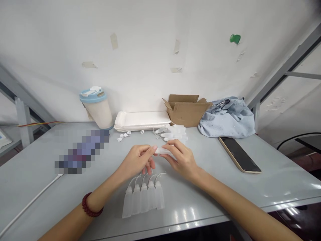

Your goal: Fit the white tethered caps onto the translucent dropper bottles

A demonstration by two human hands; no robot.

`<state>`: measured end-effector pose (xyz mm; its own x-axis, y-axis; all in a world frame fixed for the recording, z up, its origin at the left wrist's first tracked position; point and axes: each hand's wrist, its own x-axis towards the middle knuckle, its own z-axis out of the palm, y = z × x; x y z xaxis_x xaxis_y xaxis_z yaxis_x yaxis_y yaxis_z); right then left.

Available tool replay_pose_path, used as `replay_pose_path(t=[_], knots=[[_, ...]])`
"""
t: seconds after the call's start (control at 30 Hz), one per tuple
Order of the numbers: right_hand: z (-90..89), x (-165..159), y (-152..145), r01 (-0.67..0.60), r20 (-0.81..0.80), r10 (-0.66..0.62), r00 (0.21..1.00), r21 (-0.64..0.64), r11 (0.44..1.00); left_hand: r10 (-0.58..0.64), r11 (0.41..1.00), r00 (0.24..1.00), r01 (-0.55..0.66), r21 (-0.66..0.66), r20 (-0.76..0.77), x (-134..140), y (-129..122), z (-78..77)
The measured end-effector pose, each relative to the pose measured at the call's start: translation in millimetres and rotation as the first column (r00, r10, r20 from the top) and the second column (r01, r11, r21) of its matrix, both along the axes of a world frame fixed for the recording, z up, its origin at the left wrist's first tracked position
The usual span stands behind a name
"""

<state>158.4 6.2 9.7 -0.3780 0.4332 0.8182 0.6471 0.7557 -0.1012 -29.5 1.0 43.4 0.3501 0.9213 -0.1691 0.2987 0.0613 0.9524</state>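
Note:
A small translucent plastic squeeze bottle [162, 151] lies sideways between my two hands above the grey table. My left hand [140, 159] pinches its left end with thumb and finger, the other fingers curled below. My right hand [182, 160] grips the other end, and its fingers cover much of the bottle. Just in front of my hands, several similar bottles [143, 199] lie side by side in a row, thin curved tubes at their tops. Behind my hands is a loose pile of more bottles [177, 131]. Several small white caps [124, 135] lie to its left.
Along the wall stand a cup with a blue lid [97, 108], white padded envelopes [142, 120], an open cardboard box [188, 113] and a light blue cloth [227, 118]. A phone [239, 154] lies at right. A blurred-out object [82, 152] with a white cable [30, 207] is at left.

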Motion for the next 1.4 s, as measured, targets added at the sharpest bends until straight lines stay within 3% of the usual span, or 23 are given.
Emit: replay_pose_path(t=[0.17,0.37,0.67,0.87,1.03,1.17,1.4], knots=[[-1.7,0.2,0.1,-0.009,-0.006,0.009,1.0,-0.004,1.0,-0.066,0.987,0.998,0.063,0.145,0.016,1.0,-2.2,-0.4],[-2.4,2.1,2.3,-0.05,-0.049,0.045,0.998,-0.096,0.994,-0.034,0.937,0.999,0.043,0.346,-0.033,-1.3,-2.2,-10.6],[2.7,-1.2,0.1,-0.031,-0.055,0.032,0.998,0.022,0.999,-0.056,0.981,0.998,0.054,0.185,0.002,2.3,-3.1,0.0],[1.3,3.1,1.0,-0.115,-0.057,0.112,0.992,-0.049,0.992,-0.041,0.958,0.996,0.061,0.281,-0.076,0.4,-4.1,-3.6],[4.0,3.9,-0.8,-0.172,-0.139,0.145,0.98,-0.214,0.962,0.022,0.872,0.992,0.041,0.488,-0.122,0.6,-4.2,-9.4],[4.1,1.6,-2.3,-0.156,-0.183,0.11,0.977,-0.255,0.954,0.003,0.928,0.995,0.036,0.371,-0.103,1.5,-6.8,-5.5],[-0.2,-1.1,-1.2,-0.115,-0.134,0.103,0.986,-0.091,0.989,-0.024,0.989,1.0,0.026,0.147,-0.017,3.6,-4.7,-6.9]])
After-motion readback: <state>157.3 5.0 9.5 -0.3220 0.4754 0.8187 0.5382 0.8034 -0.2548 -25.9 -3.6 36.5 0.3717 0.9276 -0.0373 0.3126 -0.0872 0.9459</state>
